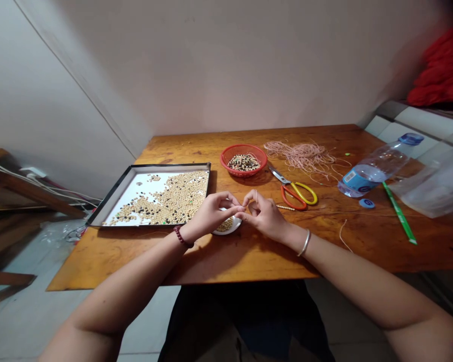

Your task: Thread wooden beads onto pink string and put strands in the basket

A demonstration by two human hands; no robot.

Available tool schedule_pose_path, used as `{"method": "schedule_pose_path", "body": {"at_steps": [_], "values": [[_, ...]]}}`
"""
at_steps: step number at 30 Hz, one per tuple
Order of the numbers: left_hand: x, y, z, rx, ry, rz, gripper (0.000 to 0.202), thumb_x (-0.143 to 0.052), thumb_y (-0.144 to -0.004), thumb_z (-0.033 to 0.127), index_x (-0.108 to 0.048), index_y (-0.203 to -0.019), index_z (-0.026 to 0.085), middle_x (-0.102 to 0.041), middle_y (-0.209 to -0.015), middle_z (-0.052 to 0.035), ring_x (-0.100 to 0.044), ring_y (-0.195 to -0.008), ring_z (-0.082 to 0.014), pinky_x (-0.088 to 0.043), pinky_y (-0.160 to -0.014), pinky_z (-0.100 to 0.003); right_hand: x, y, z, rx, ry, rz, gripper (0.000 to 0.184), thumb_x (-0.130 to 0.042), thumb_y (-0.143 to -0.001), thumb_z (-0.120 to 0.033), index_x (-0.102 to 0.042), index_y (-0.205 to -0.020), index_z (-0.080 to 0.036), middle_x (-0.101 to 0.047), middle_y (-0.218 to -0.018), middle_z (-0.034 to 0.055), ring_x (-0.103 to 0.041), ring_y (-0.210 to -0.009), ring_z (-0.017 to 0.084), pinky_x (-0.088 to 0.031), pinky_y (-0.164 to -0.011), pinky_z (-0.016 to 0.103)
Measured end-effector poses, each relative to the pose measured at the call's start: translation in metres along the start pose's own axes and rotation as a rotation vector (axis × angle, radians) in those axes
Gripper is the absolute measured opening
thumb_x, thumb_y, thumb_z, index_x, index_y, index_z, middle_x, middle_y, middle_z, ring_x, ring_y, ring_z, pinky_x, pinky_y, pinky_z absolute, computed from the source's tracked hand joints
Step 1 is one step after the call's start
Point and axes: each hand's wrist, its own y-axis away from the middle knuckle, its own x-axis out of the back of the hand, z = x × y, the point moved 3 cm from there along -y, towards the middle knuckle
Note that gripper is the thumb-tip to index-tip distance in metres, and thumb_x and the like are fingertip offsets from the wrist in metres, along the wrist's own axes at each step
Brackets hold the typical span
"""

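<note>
My left hand [215, 213] and my right hand [264, 216] meet fingertip to fingertip in a pinch above a small white dish [232, 229] of pale beads. From behind my right hand a string of beads [286, 207] runs out to the right, its thin cord trailing on across the table. Whatever the left fingertips pinch is too small to make out. Left of the hands lies a black-rimmed tray [132, 182] with many pale and dark beads on its white bottom. Beyond the hands stands a red plastic basket [242, 172] holding dark and pale strung beads.
Scissors [294, 193] with one orange and one yellow handle lie right of the basket. Behind them is a tangle of pink cord [304, 156]. A tilted water bottle [377, 168], a blue cap [367, 203], a green strip [400, 213] and a clear plastic bag [434, 181] occupy the right side.
</note>
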Motion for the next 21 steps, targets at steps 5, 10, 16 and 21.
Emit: {"method": "schedule_pose_path", "body": {"at_steps": [5, 10, 16, 21], "values": [[0.003, 0.002, 0.008, -0.093, -0.184, 0.078, 0.026, -0.066, -0.079, 0.04, -0.067, -0.079, 0.014, -0.07, -0.084, -0.0062, -0.063, -0.078, -0.0157, -0.047, -0.07, -0.025, -0.002, -0.003, 0.005, -0.067, -0.369, -0.061, 0.04, -0.044, -0.087, -0.06, -0.048, -0.09, -0.02, -0.041, -0.051, -0.0079, -0.037, -0.042, 0.008, -0.027, -0.046, 0.021], [0.008, 0.003, 0.01, -0.164, -0.243, 0.125, 0.025, -0.064, -0.081, 0.039, -0.067, -0.086, 0.015, -0.068, -0.094, -0.0076, -0.061, -0.084, -0.016, -0.046, -0.069, -0.025, -0.005, -0.008, 0.006, -0.228, -0.545, -0.203, 0.057, -0.029, -0.087, -0.069, -0.051, -0.087, -0.017, -0.049, -0.048, -0.0036, -0.039, -0.041, 0.009, -0.024, -0.043, 0.021], [0.01, 0.002, 0.011, -0.234, -0.359, 0.152, 0.023, -0.063, -0.082, 0.039, -0.065, -0.084, 0.016, -0.065, -0.095, -0.0067, -0.058, -0.086, -0.0158, -0.045, -0.072, -0.026, -0.005, -0.011, 0.0, -0.267, -0.522, -0.229, 0.048, -0.046, -0.083, -0.064, -0.053, -0.077, -0.017, -0.045, -0.048, -0.0049, -0.033, -0.042, 0.008, -0.023, -0.042, 0.022], [0.017, 0.002, 0.015, -0.259, -0.526, 0.225, 0.02, -0.058, -0.086, 0.037, -0.064, -0.087, 0.017, -0.066, -0.091, -0.0058, -0.057, -0.081, -0.0153, -0.044, -0.074, -0.027, -0.005, -0.015, 0.008, -0.3, -0.537, -0.127, 0.035, -0.054, -0.079, -0.053, -0.052, -0.074, -0.018, -0.034, -0.049, -0.0082, -0.027, -0.043, 0.007, -0.02, -0.042, 0.021]]}}
